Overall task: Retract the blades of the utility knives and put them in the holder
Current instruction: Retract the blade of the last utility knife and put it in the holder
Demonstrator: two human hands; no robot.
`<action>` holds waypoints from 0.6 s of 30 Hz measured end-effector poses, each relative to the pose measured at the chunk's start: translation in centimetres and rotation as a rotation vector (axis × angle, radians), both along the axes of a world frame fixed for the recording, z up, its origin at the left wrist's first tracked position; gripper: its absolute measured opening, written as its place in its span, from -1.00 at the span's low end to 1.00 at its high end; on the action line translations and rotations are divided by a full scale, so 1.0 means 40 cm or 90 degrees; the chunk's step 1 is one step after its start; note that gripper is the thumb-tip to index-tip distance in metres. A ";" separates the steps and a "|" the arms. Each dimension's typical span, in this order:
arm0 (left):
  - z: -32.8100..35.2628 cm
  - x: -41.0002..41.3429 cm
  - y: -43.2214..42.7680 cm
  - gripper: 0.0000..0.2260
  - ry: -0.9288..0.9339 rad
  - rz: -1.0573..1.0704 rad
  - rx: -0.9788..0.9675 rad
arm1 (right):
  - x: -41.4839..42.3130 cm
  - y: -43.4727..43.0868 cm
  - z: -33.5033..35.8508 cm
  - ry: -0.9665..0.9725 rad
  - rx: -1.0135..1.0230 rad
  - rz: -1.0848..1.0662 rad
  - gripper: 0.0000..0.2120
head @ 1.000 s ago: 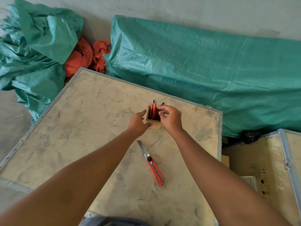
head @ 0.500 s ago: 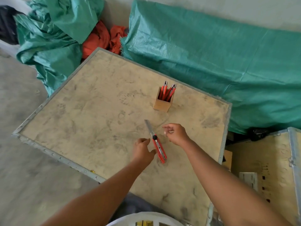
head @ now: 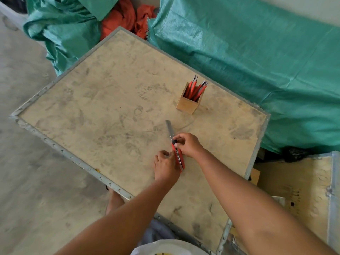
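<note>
The right hand (head: 187, 145) curls its fingertips (head: 178, 140) narrowly around the black slider on the red utility knife (head: 178, 155), likely to draw the bare blade (head: 169, 128) back in. Just below, the left hand (head: 165, 167) pinches the handle's lower end, seemingly bracing it flat against the wooden board (head: 110, 100). The knife lies at lower centre of the frame, blade pointing up. Above and right, well apart, the wooden holder (head: 187, 104) stands upright with other red knives (head: 196, 89) inside. Green tarpaulin (head: 257, 61) fills the upper right.
</note>
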State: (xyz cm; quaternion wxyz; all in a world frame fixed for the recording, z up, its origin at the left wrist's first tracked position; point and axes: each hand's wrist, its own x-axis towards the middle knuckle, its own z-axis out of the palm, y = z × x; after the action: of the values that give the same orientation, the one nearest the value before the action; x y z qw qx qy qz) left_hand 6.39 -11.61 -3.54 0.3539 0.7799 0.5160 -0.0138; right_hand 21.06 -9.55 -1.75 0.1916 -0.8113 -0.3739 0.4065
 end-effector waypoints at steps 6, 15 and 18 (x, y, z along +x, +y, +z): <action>0.012 -0.018 0.031 -0.43 -0.068 -0.037 -0.067 | 0.017 -0.011 0.028 0.074 0.036 -0.078 -0.81; 0.146 -0.069 0.143 -0.48 -0.361 -0.003 -0.275 | 0.038 -0.032 0.182 0.162 0.200 -0.225 -0.83; 0.198 -0.080 0.181 -0.47 -0.403 -0.004 -0.277 | 0.034 -0.031 0.245 0.155 0.256 -0.233 -0.82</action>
State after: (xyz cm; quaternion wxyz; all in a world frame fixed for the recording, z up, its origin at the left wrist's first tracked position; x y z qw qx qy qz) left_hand 3.21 -4.38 4.38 0.6531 0.6538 0.3637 0.1174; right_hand 22.42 -10.79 8.06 0.4623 -0.7560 -0.2691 0.3773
